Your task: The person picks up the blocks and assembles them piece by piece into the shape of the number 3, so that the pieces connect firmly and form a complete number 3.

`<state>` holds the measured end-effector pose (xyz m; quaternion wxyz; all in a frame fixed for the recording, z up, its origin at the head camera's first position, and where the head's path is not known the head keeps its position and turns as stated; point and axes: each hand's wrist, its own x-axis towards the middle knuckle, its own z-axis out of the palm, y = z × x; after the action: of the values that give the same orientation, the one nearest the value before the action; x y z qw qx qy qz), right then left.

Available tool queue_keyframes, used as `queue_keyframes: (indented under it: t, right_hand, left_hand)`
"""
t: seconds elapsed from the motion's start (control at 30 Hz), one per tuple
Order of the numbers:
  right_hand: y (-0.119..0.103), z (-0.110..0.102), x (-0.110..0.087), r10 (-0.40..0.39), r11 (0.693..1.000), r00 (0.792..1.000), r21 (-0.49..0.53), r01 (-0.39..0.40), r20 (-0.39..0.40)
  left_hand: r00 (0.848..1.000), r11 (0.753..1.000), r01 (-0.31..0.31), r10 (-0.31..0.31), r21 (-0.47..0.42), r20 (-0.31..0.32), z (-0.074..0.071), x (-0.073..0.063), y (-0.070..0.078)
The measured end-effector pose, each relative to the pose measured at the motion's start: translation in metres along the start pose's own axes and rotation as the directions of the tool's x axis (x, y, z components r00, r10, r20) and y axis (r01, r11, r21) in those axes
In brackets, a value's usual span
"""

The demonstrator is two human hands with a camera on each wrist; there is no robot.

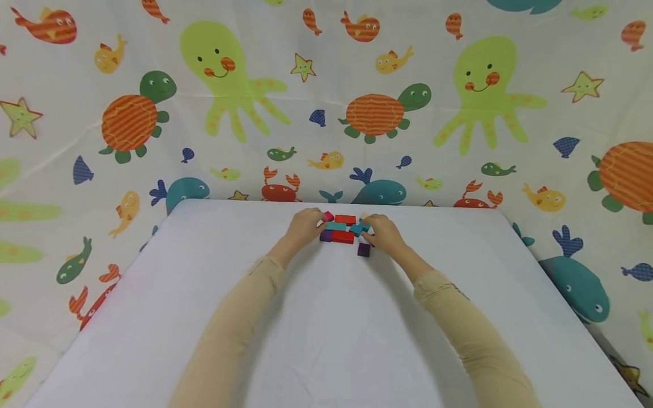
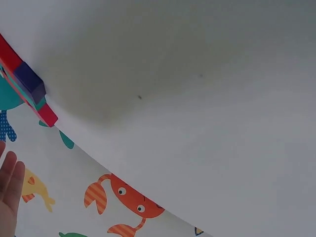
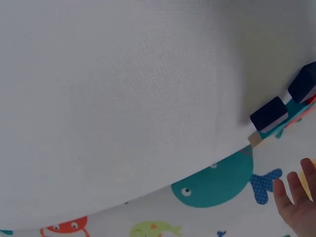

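A person is working with a small group of wooden-looking blocks close to the middle of the far edge of the white table (image 1: 316,328). The step in hand appears to be arranging them: a teal block (image 1: 335,226) is lying between two red blocks (image 1: 345,219) (image 1: 342,237), with a purple block (image 1: 325,236) sitting at the end of the nearer red one, toward the table's left edge.

The left hand (image 1: 305,225) is bending over that end, its fingertips beside a pink block (image 1: 329,216) standing askew nearest the far edge; one cannot tell whether it is pinching the block or merely touching it. The right hand (image 1: 386,234) is hovering over the end toward the right edge, thumb and fingers around a tilted blue block (image 1: 356,230); whether it is gripping that block cannot be told either.

A dark purple block (image 1: 364,250) is lying apart, farther from the far edge. The next move seems to be calling for squaring the blue block against its neighbours while the left hand is steadying the other end.
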<state>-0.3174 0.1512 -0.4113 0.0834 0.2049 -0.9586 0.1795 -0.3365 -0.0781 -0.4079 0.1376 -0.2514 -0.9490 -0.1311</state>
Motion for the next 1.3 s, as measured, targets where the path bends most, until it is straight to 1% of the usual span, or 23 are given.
queue_keyframes:
  t: [0.1,0.2,0.33,0.57,0.67,0.8,0.97,1.1,1.2,1.3]
  right_hand:
    - [0.000,0.004,0.005,-0.004,1.000,1.000,-0.014,0.004,-0.003]
    - [0.001,0.005,0.010,0.012,0.999,1.000,-0.030,-0.012,-0.003]
    - [0.003,0.006,0.016,0.031,0.999,0.999,-0.043,-0.031,0.008]
    - [0.006,0.007,0.027,0.057,0.998,0.997,0.004,-0.058,0.046]
    - [0.005,0.010,0.030,0.075,0.997,0.995,0.026,-0.077,0.065]
    - [0.004,0.013,0.030,0.084,0.996,0.992,0.023,-0.087,0.089]
    - [0.008,0.013,0.030,0.069,0.997,0.994,0.012,-0.070,0.088]
    - [0.013,0.016,0.033,0.071,0.997,0.993,0.013,-0.073,0.096]
    - [0.015,0.017,0.035,0.074,0.997,0.990,0.021,-0.077,0.120]
    - [0.015,0.018,0.038,0.078,0.997,0.987,0.015,-0.081,0.138]
  left_hand:
    - [1.000,1.000,0.005,-0.005,-0.001,0.008,0.000,0.004,0.001]
    - [1.000,1.000,0.002,-0.001,-0.015,0.005,0.001,0.008,0.001]
    - [1.000,1.000,0.005,-0.004,-0.011,0.009,0.002,0.013,-0.002]
    - [0.997,0.998,0.049,-0.047,-0.026,0.060,0.013,0.018,-0.007]
    - [0.992,0.997,0.067,-0.063,-0.030,0.107,0.019,0.021,-0.009]
    - [0.982,0.996,0.084,-0.076,-0.037,0.170,0.024,0.024,-0.008]
    - [0.980,0.995,0.085,-0.073,-0.054,0.188,0.023,0.026,-0.003]
    - [0.977,0.994,0.102,-0.091,-0.048,0.194,0.025,0.027,-0.003]
    - [0.970,0.992,0.119,-0.106,-0.049,0.220,0.028,0.029,-0.004]
    - [0.962,0.990,0.124,-0.104,-0.066,0.251,0.029,0.031,-0.003]
